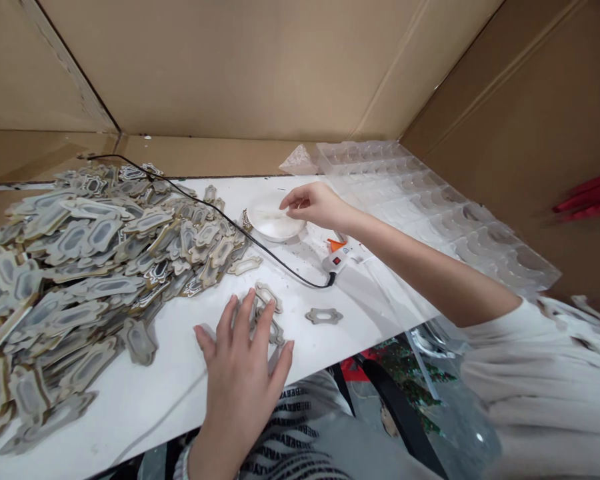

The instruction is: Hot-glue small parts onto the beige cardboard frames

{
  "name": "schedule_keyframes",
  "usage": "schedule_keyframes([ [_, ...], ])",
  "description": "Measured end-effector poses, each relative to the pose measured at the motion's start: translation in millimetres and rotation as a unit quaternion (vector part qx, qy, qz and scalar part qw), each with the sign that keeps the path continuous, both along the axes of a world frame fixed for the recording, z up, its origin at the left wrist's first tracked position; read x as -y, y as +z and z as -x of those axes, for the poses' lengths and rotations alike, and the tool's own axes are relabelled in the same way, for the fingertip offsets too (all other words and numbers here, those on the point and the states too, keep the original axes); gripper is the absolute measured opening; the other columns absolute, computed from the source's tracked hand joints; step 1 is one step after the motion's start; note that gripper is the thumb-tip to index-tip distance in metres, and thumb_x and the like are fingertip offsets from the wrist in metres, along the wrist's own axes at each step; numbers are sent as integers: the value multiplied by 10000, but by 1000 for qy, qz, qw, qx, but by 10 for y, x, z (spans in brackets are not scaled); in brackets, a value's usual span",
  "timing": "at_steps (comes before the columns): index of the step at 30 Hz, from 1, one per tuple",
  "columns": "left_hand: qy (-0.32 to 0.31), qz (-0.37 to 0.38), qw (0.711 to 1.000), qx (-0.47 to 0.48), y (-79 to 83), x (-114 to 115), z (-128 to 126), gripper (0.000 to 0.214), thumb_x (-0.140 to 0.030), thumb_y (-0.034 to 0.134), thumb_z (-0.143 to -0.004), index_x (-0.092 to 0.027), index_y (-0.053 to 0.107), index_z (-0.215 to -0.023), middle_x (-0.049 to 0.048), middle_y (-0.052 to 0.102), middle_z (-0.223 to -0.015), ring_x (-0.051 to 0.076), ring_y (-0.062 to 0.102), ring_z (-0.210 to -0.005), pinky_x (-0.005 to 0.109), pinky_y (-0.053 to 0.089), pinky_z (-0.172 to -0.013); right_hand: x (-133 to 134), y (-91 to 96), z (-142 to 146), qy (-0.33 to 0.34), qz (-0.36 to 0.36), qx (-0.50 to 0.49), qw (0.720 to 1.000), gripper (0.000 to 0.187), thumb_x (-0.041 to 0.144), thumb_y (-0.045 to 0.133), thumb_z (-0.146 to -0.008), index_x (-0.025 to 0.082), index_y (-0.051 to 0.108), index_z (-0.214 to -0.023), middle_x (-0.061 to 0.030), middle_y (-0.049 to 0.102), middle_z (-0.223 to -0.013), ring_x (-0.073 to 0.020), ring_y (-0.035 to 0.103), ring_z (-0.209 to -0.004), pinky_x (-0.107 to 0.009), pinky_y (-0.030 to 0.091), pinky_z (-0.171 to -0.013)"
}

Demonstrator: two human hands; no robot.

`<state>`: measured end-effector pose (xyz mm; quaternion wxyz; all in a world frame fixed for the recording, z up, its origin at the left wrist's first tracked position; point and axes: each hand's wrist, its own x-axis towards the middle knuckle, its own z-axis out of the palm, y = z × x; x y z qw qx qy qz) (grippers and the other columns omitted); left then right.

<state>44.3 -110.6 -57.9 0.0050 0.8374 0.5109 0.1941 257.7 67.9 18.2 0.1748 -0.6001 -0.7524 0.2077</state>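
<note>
My left hand (243,360) lies flat with fingers spread on the white table (145,393), resting over a few small ornate frame pieces (269,295). My right hand (314,204) reaches across to a shallow white dish (270,223); its fingers are pinched together at the dish's rim, and what they grip is too small to make out. One frame piece (323,316) lies alone to the right of my left hand. A white glue gun (341,257) with an orange tip lies under my right forearm.
A big heap of ornate frame pieces (80,267) covers the left of the table. The glue gun's black cord (220,217) runs across it. Clear plastic blister trays (440,213) lie at the right. Cardboard walls (260,67) enclose the back and right.
</note>
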Motion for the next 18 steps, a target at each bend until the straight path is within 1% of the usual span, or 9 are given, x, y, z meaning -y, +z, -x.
schedule_keyframes([
  [3, -19, -12, 1000, 21, 21, 5, -19, 375, -306, 519, -918, -191, 625, -1259, 178, 553, -1408, 421, 469, -1299, 740, 227, -1071, 199, 57, -54, -12, 24, -132, 991, 132, 144, 595, -775, 135, 713, -833, -21, 677, -740, -135, 606, -683, -270, 474, -675],
  [4, -40, -21, 998, 32, 30, 7, -37, 350, -302, 520, -919, -201, 643, -1232, 155, 584, -1383, 394, 488, -1290, 713, 185, -1111, 290, 79, -77, -15, 34, -162, 986, 98, 153, 605, -767, 144, 697, -800, -12, 664, -708, -132, 601, -658, -268, 473, -649],
  [6, -106, -36, 992, 50, 46, 12, -94, 312, -286, 501, -933, -209, 662, -1190, 108, 639, -1330, 332, 519, -1275, 651, 101, -1172, 497, 119, -131, -25, 43, -208, 977, 42, 182, 637, -755, 166, 671, -775, -7, 664, -691, -137, 609, -645, -265, 477, -610],
  [8, -171, -34, 983, 55, 56, 15, -169, 308, -283, 472, -954, -200, 654, -1188, 78, 650, -1323, 290, 517, -1290, 617, 61, -1196, 724, 152, -192, -42, 22, -230, 972, 68, 211, 655, -754, 190, 683, -813, -10, 686, -700, -150, 634, -658, -280, 495, -619],
  [10, -202, -19, 979, 38, 58, 13, -244, 328, -301, 448, -970, -187, 630, -1220, 73, 619, -1369, 290, 479, -1333, 632, 87, -1189, 957, 174, -252, -69, -31, -221, 972, 152, 232, 658, -770, 233, 717, -909, -12, 715, -734, -165, 655, -679, -308, 514, -651],
  [12, -210, -7, 978, 14, 57, 3, -305, 352, -322, 438, -978, -177, 606, -1251, 80, 589, -1403, 304, 459, -1350, 655, 151, -1163, 1186, 178, -301, -90, -77, -199, 973, 151, 250, 651, -801, 280, 733, -924, -23, 742, -797, -186, 682, -737, -340, 531, -700],
  [14, -206, -5, 979, 0, 61, -8, -346, 364, -333, 445, -979, -175, 592, -1272, 85, 596, -1394, 309, 480, -1325, 645, 211, -1138, 1402, 152, -330, -115, -104, -187, 970, 114, 257, 666, -809, 305, 732, -887, -34, 758, -853, -203, 694, -758, -361, 541, -701],
  [16, -187, -8, 982, 2, 72, -13, -364, 365, -356, 476, -970, -189, 599, -1270, 77, 640, -1333, 296, 535, -1255, 595, 263, -1119, 1595, 87, -331, -140, -123, -165, 969, 97, 257, 663, -823, 315, 722, -874, -36, 759, -846, -213, 697, -744, -379, 550, -702],
  [18, -163, -19, 986, 2, 89, -9, -358, 352, -361, 498, -962, -191, 625, -1242, 68, 696, -1220, 275, 591, -1143, 522, 318, -1071, 1758, -17, -303, -154, -137, -138, 969, 102, 251, 633, -847, 322, 705, -864, -31, 752, -815, -219, 698, -724, -388, 558, -690],
])
